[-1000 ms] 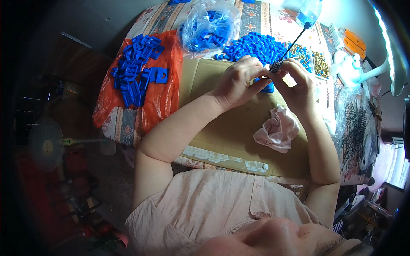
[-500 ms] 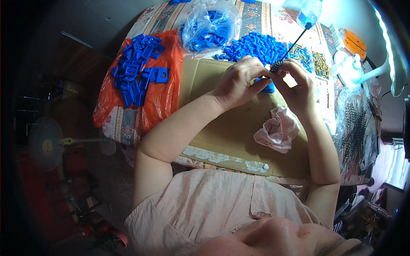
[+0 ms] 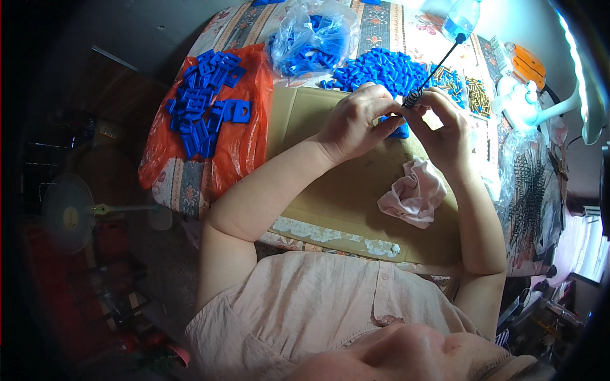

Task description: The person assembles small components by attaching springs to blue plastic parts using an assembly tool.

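Head view showed both hands meeting above the cardboard sheet (image 3: 343,190). Left hand (image 3: 356,124) was clenched around a small blue plastic part (image 3: 399,131). Right hand (image 3: 445,127) pinched a thin black rod (image 3: 438,66) with a coiled spring (image 3: 413,98) against that part. A pink cloth (image 3: 413,197) lay just below.

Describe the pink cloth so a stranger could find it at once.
Find the brown cardboard sheet covering the table's middle. On its right part, just below the right hand, lies the crumpled pink cloth. It is the only soft, pale thing among hard blue plastic parts.
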The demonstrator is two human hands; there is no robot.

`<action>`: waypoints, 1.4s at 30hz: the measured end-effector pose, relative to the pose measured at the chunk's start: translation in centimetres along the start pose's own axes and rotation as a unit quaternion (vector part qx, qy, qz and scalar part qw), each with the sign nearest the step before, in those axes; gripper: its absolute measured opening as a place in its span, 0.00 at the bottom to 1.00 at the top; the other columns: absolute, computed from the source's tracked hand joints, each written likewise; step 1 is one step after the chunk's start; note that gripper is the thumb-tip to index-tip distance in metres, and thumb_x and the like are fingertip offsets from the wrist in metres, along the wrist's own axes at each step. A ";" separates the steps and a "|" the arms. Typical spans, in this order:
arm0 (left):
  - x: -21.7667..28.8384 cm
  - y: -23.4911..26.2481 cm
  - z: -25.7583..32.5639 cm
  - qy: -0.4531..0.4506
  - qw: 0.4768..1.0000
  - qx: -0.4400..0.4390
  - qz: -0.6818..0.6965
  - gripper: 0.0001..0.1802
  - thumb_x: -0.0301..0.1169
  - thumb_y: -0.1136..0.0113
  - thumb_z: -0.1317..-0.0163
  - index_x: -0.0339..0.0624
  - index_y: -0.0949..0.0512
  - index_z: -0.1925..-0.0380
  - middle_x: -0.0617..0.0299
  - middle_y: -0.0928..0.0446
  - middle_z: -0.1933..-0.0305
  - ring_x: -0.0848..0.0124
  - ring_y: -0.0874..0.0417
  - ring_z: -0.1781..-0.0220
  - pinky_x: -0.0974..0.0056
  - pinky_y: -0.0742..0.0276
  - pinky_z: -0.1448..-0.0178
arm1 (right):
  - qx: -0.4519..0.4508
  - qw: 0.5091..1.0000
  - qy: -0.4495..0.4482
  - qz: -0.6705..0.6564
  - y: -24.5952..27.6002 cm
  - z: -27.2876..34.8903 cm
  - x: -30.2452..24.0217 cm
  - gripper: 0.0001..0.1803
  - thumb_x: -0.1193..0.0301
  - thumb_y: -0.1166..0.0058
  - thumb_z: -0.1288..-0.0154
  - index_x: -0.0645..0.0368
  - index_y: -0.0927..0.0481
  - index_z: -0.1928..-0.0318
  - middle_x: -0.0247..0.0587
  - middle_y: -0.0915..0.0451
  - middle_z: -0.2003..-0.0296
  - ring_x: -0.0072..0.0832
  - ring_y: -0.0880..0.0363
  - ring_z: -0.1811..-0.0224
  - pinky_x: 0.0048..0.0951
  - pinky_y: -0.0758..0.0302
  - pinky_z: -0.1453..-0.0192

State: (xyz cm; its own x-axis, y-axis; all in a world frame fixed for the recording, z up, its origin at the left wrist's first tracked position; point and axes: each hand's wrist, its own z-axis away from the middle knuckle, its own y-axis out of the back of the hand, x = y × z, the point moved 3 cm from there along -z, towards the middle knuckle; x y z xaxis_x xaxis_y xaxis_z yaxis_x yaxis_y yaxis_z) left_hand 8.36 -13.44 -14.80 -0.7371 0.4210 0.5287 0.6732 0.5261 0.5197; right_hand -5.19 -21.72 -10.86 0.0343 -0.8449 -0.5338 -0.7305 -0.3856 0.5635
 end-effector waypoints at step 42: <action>0.2 0.2 0.0 -0.010 1.000 -0.005 -0.021 0.09 0.22 0.31 0.50 0.39 0.23 0.71 0.59 0.25 0.70 0.61 0.23 0.65 0.60 0.26 0.58 | -0.001 1.000 -0.002 -0.001 0.0 0.0 -0.1 0.08 0.80 0.36 0.46 0.61 0.23 0.67 0.37 0.24 0.73 0.30 0.24 0.71 0.30 0.26 0.66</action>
State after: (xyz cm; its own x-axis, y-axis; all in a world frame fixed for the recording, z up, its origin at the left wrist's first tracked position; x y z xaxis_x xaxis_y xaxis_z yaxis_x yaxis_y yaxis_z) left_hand 8.32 -13.24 -14.60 -0.7657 0.4137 0.4924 0.6421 0.5356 0.5485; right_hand -5.16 -21.65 -10.85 0.0334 -0.8432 -0.5366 -0.7295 -0.3876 0.5636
